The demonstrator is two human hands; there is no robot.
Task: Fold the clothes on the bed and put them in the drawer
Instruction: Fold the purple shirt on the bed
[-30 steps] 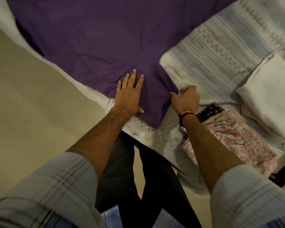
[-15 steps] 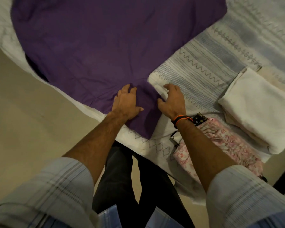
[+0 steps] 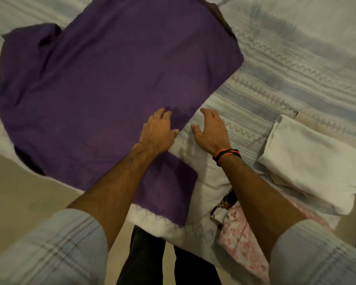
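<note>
Nearest, a pink floral garment (image 3: 240,243) lay folded at the bed edge. Left hand (image 3: 157,133) rested on the purple shirt (image 3: 115,79), fingers loosely spread, gripping nothing (probably pinning the cloth flat for folding). Right hand (image 3: 211,132) hovered over the striped bedsheet (image 3: 286,83), fingers relaxed, empty. Farther right sat a folded white cloth (image 3: 314,159).

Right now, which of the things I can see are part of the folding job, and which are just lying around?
Part of the job: purple garment, left hand, right hand, folded white cloth, pink floral clothes.

Just there: patterned bedspread, wristband, floor.
</note>
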